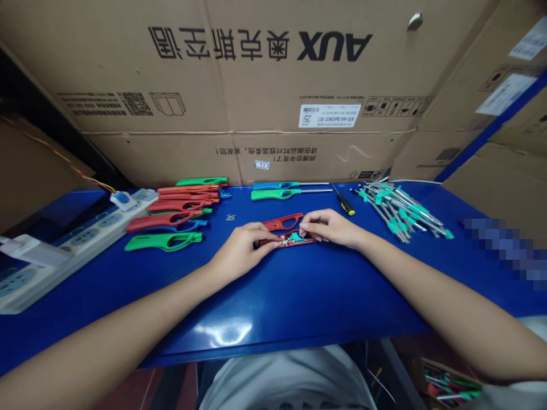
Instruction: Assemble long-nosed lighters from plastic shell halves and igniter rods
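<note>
Forearms slant inward over the near edge of a blue worktop [290, 296], hands low at its middle. The left hand [245, 246] pinches the left end of one wired red casing half [304, 242]; the right hand's [330, 228] fingers curl over its right end, their grip unclear from where I stand. One more red half [277, 224] lies just beyond; two rod-nosed lighters [276, 194] and one screwdriver [345, 204] sit toward the far edge.

A glossy blue table [342, 296] catches a bright patch of light [224, 332] by its near edge. A large printed cardboard panel [252, 77] stands along the far side, with more cardboard [499, 185] at right; reddish tiled floor [133, 392] shows near left.
</note>
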Demonstrator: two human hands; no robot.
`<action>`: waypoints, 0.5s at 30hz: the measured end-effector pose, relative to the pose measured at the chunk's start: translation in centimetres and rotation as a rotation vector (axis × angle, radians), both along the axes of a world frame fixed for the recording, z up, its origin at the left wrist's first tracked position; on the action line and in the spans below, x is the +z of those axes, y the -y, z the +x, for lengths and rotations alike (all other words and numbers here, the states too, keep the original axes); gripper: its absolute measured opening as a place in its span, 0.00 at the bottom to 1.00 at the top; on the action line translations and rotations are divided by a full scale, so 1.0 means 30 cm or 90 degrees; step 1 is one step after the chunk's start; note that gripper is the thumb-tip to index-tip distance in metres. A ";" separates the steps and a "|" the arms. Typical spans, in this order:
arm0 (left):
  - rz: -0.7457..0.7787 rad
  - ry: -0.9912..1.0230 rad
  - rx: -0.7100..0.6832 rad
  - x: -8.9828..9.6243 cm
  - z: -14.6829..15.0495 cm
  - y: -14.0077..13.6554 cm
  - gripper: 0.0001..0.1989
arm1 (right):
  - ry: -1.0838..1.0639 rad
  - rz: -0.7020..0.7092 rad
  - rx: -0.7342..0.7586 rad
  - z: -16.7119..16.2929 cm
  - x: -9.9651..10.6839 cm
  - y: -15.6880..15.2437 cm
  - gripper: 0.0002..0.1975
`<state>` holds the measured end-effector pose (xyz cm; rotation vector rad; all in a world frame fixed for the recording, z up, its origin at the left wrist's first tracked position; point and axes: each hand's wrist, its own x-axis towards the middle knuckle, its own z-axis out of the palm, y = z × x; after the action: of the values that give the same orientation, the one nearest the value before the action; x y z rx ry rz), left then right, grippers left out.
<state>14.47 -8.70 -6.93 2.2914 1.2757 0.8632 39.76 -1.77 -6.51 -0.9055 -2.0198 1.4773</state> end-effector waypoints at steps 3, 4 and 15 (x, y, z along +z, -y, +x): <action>-0.018 0.016 0.011 0.000 0.008 0.003 0.08 | 0.003 0.005 -0.001 -0.001 0.001 -0.001 0.21; -0.021 0.017 0.017 0.001 0.009 0.004 0.08 | 0.006 0.005 -0.001 -0.001 0.001 -0.001 0.21; -0.041 -0.005 0.005 0.007 -0.003 -0.002 0.08 | 0.029 0.154 0.043 -0.001 -0.025 0.018 0.18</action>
<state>14.39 -8.64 -6.72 2.2434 1.2976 0.8061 39.73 -2.30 -7.27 -0.7831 -2.2238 1.2207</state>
